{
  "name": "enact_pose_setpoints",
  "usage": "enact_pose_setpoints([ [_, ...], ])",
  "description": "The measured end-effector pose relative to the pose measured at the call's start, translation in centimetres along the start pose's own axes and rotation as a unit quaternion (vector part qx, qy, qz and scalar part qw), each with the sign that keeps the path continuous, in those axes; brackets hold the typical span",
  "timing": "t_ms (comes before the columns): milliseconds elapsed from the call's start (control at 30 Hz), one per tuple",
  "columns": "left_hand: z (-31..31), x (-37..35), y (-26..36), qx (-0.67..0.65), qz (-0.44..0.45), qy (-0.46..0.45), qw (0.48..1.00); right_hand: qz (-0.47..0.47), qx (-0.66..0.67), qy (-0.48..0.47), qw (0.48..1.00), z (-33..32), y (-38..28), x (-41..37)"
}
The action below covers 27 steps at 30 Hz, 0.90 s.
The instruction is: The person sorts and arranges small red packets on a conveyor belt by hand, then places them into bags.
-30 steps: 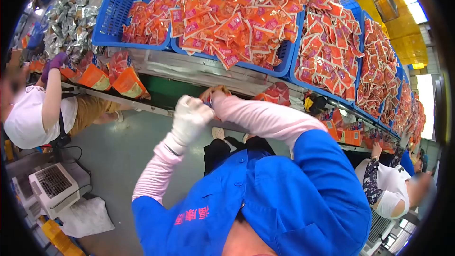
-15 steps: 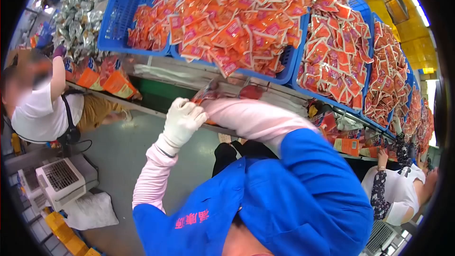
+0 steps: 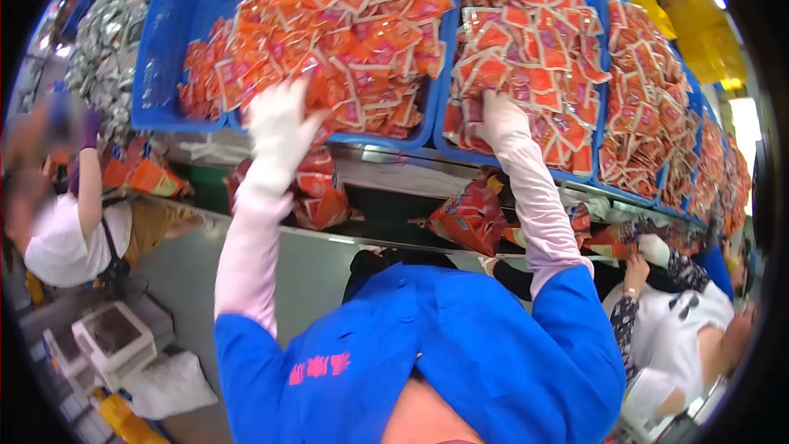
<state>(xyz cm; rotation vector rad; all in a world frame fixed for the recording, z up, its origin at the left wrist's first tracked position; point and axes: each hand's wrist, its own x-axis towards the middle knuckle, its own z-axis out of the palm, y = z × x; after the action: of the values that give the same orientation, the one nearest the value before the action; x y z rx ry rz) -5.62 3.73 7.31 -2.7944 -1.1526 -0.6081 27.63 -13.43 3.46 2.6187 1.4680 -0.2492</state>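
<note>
The small orange packets (image 3: 362, 45) lie heaped in the middle basket (image 3: 378, 141), a blue one with a perforated wall, and piled toward its front rim. The left hand (image 3: 279, 119), in a white glove, is over that front rim at the near edge of the heap, open, with its thumb spread away from the fingers; whether it touches a packet cannot be told. In the right basket (image 3: 470, 153), directly to the right of the middle basket, more of the same packets are heaped, and the right hand (image 3: 503, 115) has its fingertips down among them; whether it is open or closed on one cannot be told. The left basket (image 3: 185, 12), directly to the left of the middle basket, holds fewer packets, and beyond it is a pile of silver packets (image 3: 115, 41). In front of the middle basket runs a dark channel (image 3: 382, 218) carrying a red-and-orange bag (image 3: 320, 189), with a second bag (image 3: 472, 218) to the right. Far left of the middle basket, one co-worker (image 3: 70, 234) has a purple glove (image 3: 89, 127) raised; far right of it, another co-worker (image 3: 670, 321) leans toward the channel.
</note>
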Motion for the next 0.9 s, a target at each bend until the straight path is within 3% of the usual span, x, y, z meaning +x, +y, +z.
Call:
enact_pose_setpoints([
  [67, 3.9, 2.4, -0.7, 0.068, -0.009, -0.11, 0.992, 0.018, 0.043, -0.038, 0.998, 5.2, 1.9, 0.8],
  [133, 3.7, 2.3, -2.9, 0.038, 0.002, -0.075, 0.996, 0.002, 0.15, -0.002, 0.989, 5.0, 3.0, -0.3],
  [200, 1.1, 0.8, -4.4, 0.004, 0.021, -0.047, 0.999, 0.012, 0.164, 0.024, 0.986, 3.6, 4.4, -1.6],
  [267, -5.4, -3.0, -4.2, -0.29, -0.084, 0.04, 0.952, 0.011, 0.191, 0.11, 0.975, 4.3, 6.7, -2.1],
  [333, -8.9, -7.8, -5.0, -0.347, -0.161, 0.021, 0.924, 0.015, 0.349, 0.033, 0.937, 2.9, 7.8, -2.0],
  [367, -8.9, -9.4, -5.4, -0.345, -0.14, 0.018, 0.928, 0.081, 0.533, -0.055, 0.84, 1.0, 6.3, -2.1],
  [400, -8.0, -11.2, -5.8, -0.344, -0.122, 0.015, 0.931, 0.064, 0.548, -0.056, 0.832, -3.1, 2.2, -3.3],
  [433, -6.7, -12.2, -6.3, -0.281, -0.063, 0.018, 0.957, -0.056, 0.663, 0.013, 0.746, -3.0, -1.3, -3.2],
  [467, -5.4, -12.8, -6.7, -0.19, -0.025, 0.023, 0.981, -0.09, 0.704, -0.006, 0.705, -4.0, -5.3, -3.3],
  [533, -4.2, -12.5, -8.1, -0.001, -0.018, -0.197, 0.98, -0.156, 0.736, -0.074, 0.654, -6.2, -14.9, -4.3],
  [567, -4.7, -12.1, -8.2, -0.005, -0.02, -0.192, 0.981, -0.192, 0.718, -0.102, 0.661, -6.8, -19.1, -4.8],
  [600, -6.0, -11.4, -8.3, 0.012, -0.025, -0.28, 0.96, -0.215, 0.728, -0.123, 0.64, -7.1, -23.5, -5.6],
  [633, -6.9, -11.2, -8.9, 0.029, -0.03, -0.366, 0.93, -0.244, 0.65, -0.127, 0.709, -7.0, -27.1, -5.9],
  [667, -7.1, -11.9, -9.9, 0.027, -0.034, -0.361, 0.932, -0.306, 0.593, -0.107, 0.737, -5.9, -30.1, -5.6],
  [700, -7.2, -13.2, -11.0, -0.056, 0.017, -0.306, 0.95, -0.383, 0.517, -0.045, 0.764, -4.2, -32.4, -5.2],
  [733, -7.2, -14.5, -12.0, -0.137, 0.071, -0.249, 0.956, -0.363, 0.483, -0.171, 0.778, -4.8, -33.8, -5.7],
  [800, -7.0, -16.1, -12.8, -0.071, 0.122, -0.189, 0.972, -0.447, 0.281, -0.195, 0.826, -3.8, -35.5, -4.9],
  [833, -6.7, -16.7, -13.7, -0.039, 0.148, -0.182, 0.971, -0.474, 0.134, -0.15, 0.857, -3.3, -36.6, -4.6],
  [900, -6.8, -16.8, -14.9, -0.024, 0.187, -0.15, 0.971, -0.47, 0.13, -0.157, 0.859, -2.5, -38.1, -4.2],
])
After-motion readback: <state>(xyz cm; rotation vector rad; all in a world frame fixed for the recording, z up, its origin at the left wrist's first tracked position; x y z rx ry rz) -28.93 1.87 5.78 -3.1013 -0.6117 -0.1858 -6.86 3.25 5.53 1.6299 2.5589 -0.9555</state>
